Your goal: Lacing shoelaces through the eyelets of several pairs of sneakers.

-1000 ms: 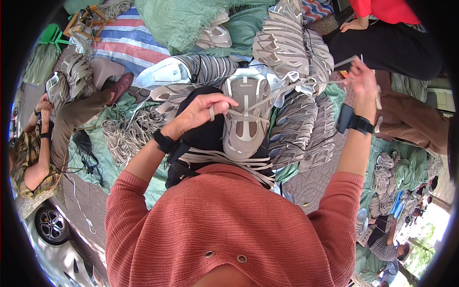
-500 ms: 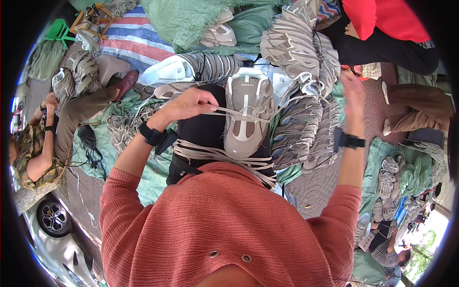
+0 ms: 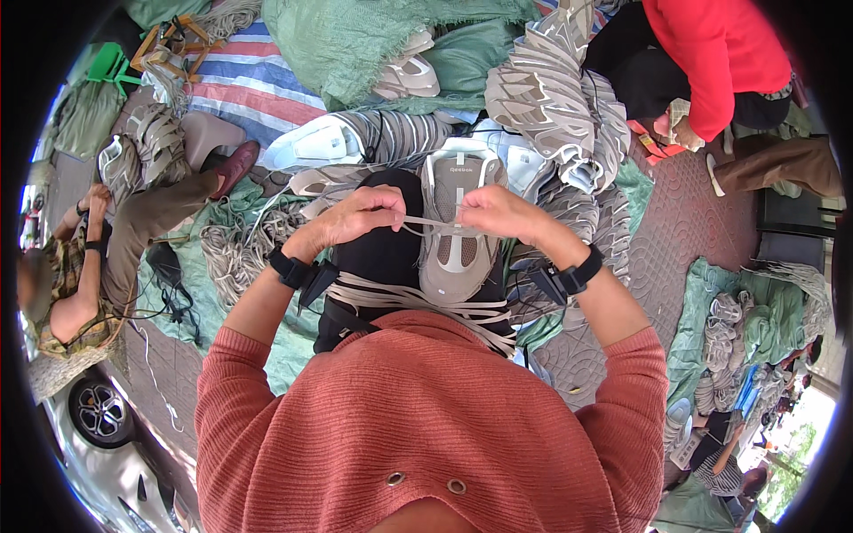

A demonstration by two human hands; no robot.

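Note:
A grey-beige sneaker upper (image 3: 460, 266) rests on my lap, its toe toward me and its white-edged opening away from me. A pale flat shoelace (image 3: 430, 223) runs across its front. To the left of the upper, my left hand (image 3: 373, 211) is closed, pinching the lace between thumb and fingertips. My right hand (image 3: 498, 213) is closed over the upper's right side, its fingertips on the lace too, and covers part of the eyelet area. Between both hands the lace spans a short gap. A bundle of loose laces (image 3: 400, 298) lies across my thighs.
Stacks of nested sneaker uppers (image 3: 542, 98) stand ahead and to the right. Green sacking (image 3: 320, 44) and a striped tarp (image 3: 240, 75) lie beyond. A person in red (image 3: 733, 53) bends at far right; another person (image 3: 75, 284) sits at left near a parked car (image 3: 115, 453).
My right hand has come in from far right to the lace beside my left hand. The person in red has leaned further into view, now with a small object in hand.

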